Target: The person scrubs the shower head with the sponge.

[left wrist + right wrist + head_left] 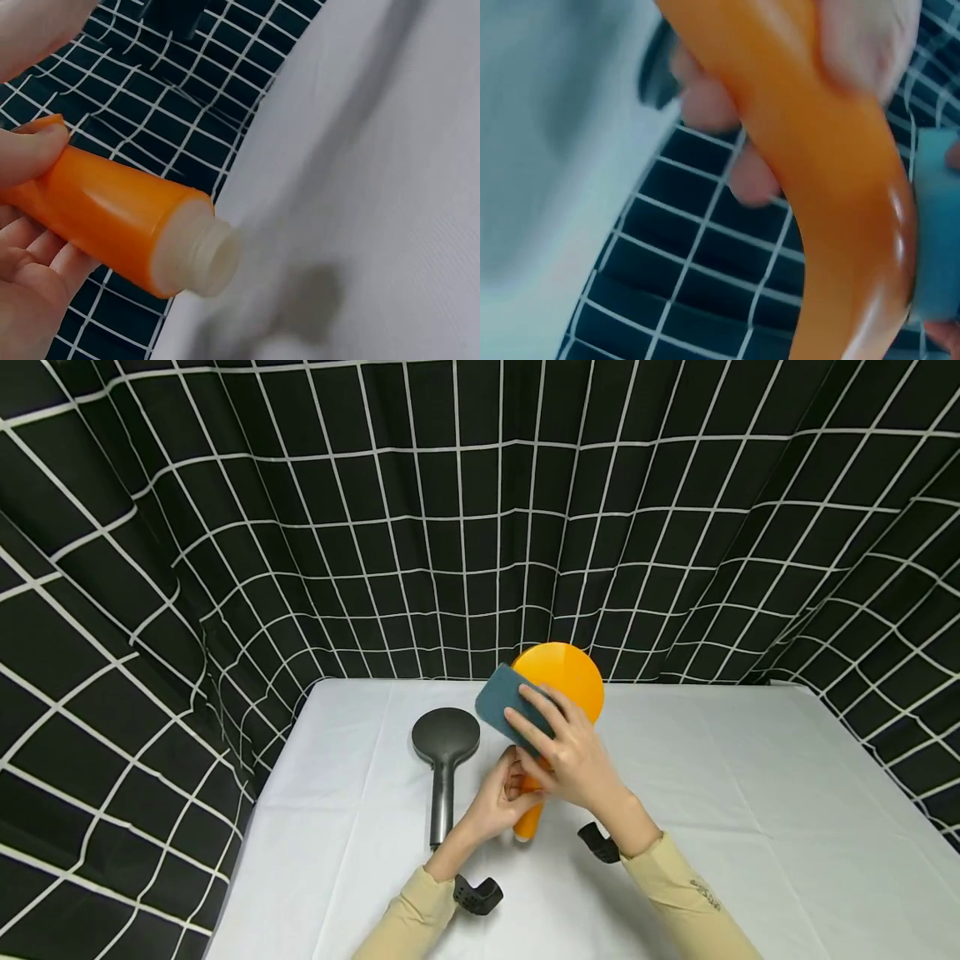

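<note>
My left hand (495, 802) grips the handle of an orange hand shower head (577, 672), whose round head is raised toward the back of the table. In the left wrist view the thumb and fingers wrap the orange handle (112, 210), and its pale hollow connector end (214, 259) points out over the cloth. A blue sponge (498, 702) is in my right hand (581, 760), fingers spread across its face. The right wrist view shows the sponge (936, 225) right beside the curved orange neck (847, 225). Part of the neck is hidden behind the right hand in the head view.
A dark grey hand shower head (446, 739) lies on the white-covered table (720, 793), left of my hands. Behind and at both sides hangs a black curtain (495, 543) with a white grid. Black wrist mounts (477, 896) stick out under the sleeves.
</note>
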The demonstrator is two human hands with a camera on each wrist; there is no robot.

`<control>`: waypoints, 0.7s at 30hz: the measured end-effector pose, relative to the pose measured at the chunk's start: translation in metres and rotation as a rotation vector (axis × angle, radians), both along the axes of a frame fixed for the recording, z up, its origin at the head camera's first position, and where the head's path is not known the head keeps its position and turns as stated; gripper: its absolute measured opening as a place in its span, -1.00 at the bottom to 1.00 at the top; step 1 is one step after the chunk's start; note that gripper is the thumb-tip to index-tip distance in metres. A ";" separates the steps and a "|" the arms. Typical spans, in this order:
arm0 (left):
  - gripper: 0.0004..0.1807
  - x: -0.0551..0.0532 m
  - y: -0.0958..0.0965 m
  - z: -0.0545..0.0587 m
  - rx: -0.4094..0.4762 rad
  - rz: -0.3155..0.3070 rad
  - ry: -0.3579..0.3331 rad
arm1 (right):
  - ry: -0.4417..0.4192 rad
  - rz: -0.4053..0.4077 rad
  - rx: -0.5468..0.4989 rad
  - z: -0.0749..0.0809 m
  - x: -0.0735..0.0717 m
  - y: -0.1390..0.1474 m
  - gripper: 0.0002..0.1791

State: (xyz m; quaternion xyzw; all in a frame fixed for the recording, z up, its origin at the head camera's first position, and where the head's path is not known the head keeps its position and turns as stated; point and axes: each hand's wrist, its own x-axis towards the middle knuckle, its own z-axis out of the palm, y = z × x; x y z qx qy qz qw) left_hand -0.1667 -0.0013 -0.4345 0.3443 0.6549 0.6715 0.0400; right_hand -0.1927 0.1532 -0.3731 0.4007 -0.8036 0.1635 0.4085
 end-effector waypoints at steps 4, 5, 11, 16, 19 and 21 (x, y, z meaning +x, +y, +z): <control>-0.50 -0.001 0.001 0.002 -0.014 -0.012 -0.035 | -0.108 -0.121 -0.278 0.013 -0.012 0.020 -0.51; -0.50 -0.001 0.000 0.002 -0.016 -0.014 -0.045 | -0.139 -0.159 -0.355 0.016 -0.014 0.025 -0.51; -0.49 0.000 -0.001 0.006 -0.014 -0.021 -0.067 | -0.170 -0.238 -0.505 0.020 -0.013 0.028 -0.48; -0.45 -0.001 -0.003 0.006 0.019 -0.039 -0.046 | -0.041 -0.085 -0.236 0.004 0.003 0.002 -0.52; -0.38 -0.001 -0.005 0.005 0.003 -0.031 0.015 | -0.003 0.020 -0.033 -0.003 0.011 -0.009 -0.53; -0.35 0.000 -0.005 0.004 -0.005 -0.023 0.039 | -0.006 0.057 0.020 -0.003 0.011 -0.010 -0.52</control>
